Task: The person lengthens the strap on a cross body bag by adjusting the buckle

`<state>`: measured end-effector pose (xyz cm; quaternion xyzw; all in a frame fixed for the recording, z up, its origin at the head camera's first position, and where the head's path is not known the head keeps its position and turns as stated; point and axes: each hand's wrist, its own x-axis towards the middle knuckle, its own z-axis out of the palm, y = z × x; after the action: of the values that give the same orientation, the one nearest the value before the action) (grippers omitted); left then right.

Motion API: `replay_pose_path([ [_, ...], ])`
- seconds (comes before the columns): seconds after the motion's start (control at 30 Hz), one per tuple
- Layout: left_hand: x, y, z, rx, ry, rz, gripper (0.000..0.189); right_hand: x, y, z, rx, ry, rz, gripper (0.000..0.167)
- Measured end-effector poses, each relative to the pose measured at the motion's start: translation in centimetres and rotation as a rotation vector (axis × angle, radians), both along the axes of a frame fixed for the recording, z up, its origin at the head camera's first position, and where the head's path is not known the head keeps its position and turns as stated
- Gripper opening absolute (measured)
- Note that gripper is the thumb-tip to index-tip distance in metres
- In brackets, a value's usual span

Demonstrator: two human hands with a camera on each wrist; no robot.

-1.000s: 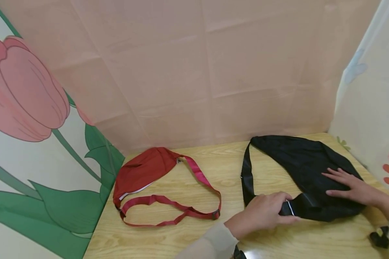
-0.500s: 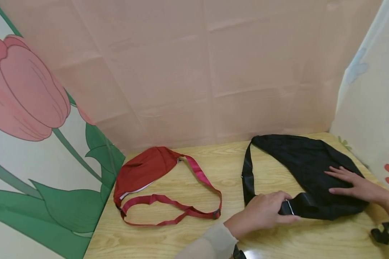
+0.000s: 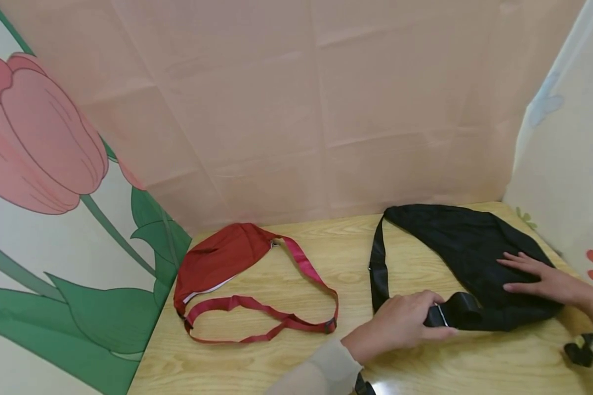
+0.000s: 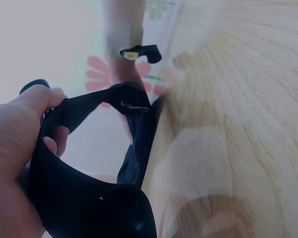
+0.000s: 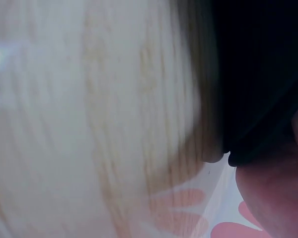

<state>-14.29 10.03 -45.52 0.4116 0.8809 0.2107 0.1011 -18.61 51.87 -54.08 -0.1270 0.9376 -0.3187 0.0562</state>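
A black sling bag (image 3: 454, 236) lies on the right of the wooden table. My left hand (image 3: 400, 321) grips its wide black strap (image 3: 462, 310) close to a metal slider; in the left wrist view the strap (image 4: 84, 198) loops out from between thumb and fingers. Spread on the bag's right part, my right hand (image 3: 538, 280) rests with fingers extended. The right wrist view shows the black fabric (image 5: 268, 64) beside the heel of that hand (image 5: 273, 193); its fingers are out of that view.
To the left lies a red waist bag (image 3: 222, 258) with its red strap (image 3: 272, 318) looped in front. A pink backdrop (image 3: 316, 109) rises behind the table (image 3: 346, 241). Printed panels stand at both sides, the left one with a tulip (image 3: 54, 137).
The strap by my left hand now stands up in a rounder loop, and its end near the bag has lifted slightly. My right hand has shifted slightly to the right.
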Motion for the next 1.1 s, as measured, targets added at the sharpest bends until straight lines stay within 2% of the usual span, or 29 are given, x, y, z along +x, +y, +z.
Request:
replay_pose_path([
  [0.2,0.1,0.0,0.4,0.027,-0.048,0.038,0.058,-0.7,0.1,0.3,0.01,-0.075,-0.032,0.077],
  [0.3,0.2,0.1,0.4,0.051,-0.063,0.063,0.057,-0.9,0.1,0.4,0.014,-0.081,-0.039,0.077],
  [0.47,0.3,0.6,-0.1,0.08,-0.07,0.102,0.053,-0.5,-0.4,0.4,0.049,-0.015,-0.05,0.074],
  [0.6,0.5,0.9,-0.6,0.09,-0.089,0.143,0.053,0.3,-2.0,0.8,0.155,0.127,-0.066,0.068],
  [0.7,0.6,1.0,-0.8,0.1,-0.109,0.162,0.053,1.7,-4.0,1.5,0.216,0.267,-0.102,0.061],
  [0.87,0.7,1.0,-0.6,0.119,-0.12,0.163,0.053,5.2,-7.9,3.1,0.171,0.444,-0.132,0.047],
  [1.0,0.6,1.0,-0.2,0.133,-0.119,0.168,0.053,8.0,-10.8,4.1,0.137,0.508,-0.159,0.038],
  [1.1,0.7,1.0,0.0,0.142,-0.125,0.166,0.053,9.7,-12.6,4.4,0.103,0.512,-0.172,0.038],
])
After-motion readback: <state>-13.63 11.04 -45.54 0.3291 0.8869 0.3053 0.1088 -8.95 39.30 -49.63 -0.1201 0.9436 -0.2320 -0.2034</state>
